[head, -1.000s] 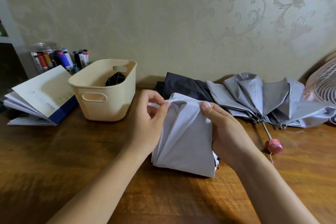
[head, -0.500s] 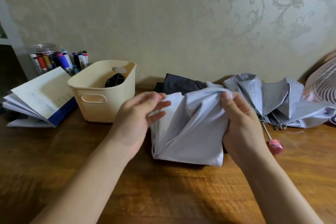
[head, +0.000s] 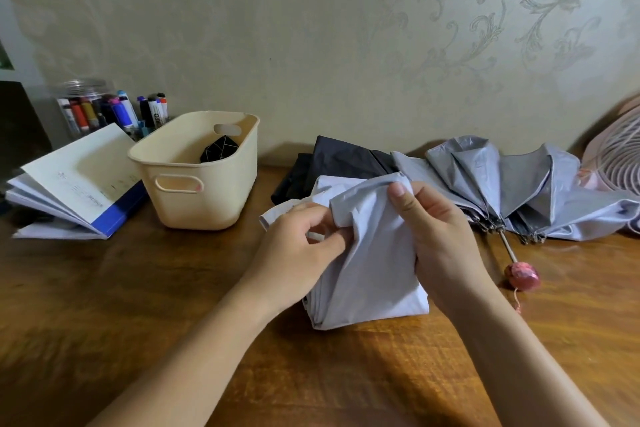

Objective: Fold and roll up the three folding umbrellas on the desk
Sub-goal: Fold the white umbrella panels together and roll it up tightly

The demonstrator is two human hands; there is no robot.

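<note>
An open book (head: pixel 79 180) and a cream basket (head: pixel 204 180) stood at the left of the bench (head: pixel 104 305). At centre, the left hand (head: pixel 294 253) pinched a fabric fold of the white umbrella (head: pixel 374 274), which rested upright on the bench; the right hand (head: pixel 440 239) was clamped on its top edge. A dark umbrella (head: pixel 332 159) lay behind, and a grey umbrella (head: pixel 519 184) lay unfolded to the right. Risk: uneven pleats could bunch, preventing a tight roll.
</note>
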